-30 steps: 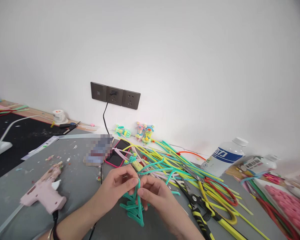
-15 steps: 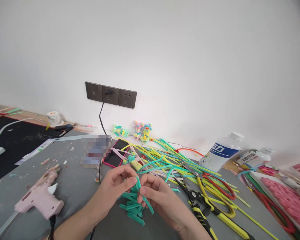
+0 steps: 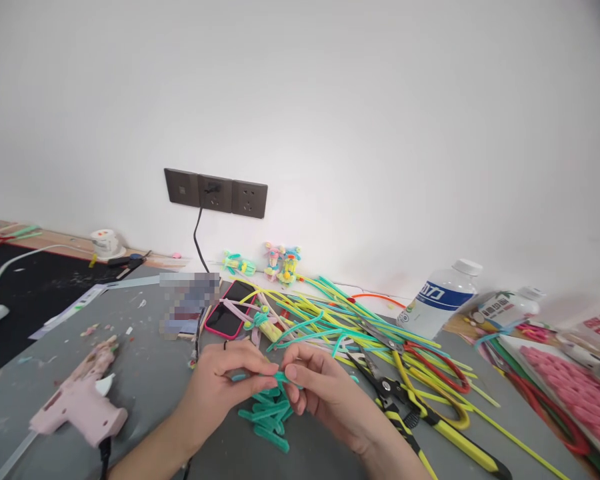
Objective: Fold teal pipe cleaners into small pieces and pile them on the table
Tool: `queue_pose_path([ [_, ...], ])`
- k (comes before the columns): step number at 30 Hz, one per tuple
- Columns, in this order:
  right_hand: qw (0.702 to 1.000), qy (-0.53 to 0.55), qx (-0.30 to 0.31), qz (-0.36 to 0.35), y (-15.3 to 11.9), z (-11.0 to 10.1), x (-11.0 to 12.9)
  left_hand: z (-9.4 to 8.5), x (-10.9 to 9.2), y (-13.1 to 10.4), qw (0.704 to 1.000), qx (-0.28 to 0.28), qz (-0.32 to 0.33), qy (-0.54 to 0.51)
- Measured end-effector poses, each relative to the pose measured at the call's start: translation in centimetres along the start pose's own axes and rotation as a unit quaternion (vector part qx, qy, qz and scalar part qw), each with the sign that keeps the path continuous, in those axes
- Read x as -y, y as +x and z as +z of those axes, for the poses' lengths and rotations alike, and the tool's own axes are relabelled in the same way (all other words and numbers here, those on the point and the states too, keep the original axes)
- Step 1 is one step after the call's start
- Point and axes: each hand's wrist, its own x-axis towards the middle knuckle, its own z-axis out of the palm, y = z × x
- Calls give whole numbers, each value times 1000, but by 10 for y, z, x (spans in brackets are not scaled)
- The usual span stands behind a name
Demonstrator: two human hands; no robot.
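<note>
We note a grey worktop [image 3: 155, 373]. On it lie a pink glue gun [image 3: 77, 400], phone [image 3: 229, 317], heap of pipe cleaners [image 3: 340, 320], cut teal pieces [image 3: 267, 417], pliers [image 3: 405, 420], scissors [image 3: 430, 373] and two bottles [image 3: 443, 297] on their sides.

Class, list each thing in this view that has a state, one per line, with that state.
Teal pipe-cleaner piece: pinched between both hands, held level.
Left hand: closed on the teal piece.
Right hand: closed on it too.
Pink glue gun: lying on its side.
Clear water bottle: lying down, capped.
Pink-cased phone: screen dark.
</note>
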Motion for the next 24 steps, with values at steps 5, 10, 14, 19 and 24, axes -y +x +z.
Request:
queue_pose_path([
  [5,1000,21,-12,-16,-2,1,2,0,-3,-1,999,-9,48,14],
  [10,997,64,-25,-42,-4,4,3,0,-2,0,999,-17,39,-12],
  [14,994,56,-49,-76,-3,5,4,2,-1,0,991,12,-63,-114],
  [19,993,-42,-49,-99,-6,-1,9,7,-4,-1,933,146,-223,-242],
  [24,991,-106,27,-74,-8,-3,5,8,-4,-6,902,184,-282,-271],
])
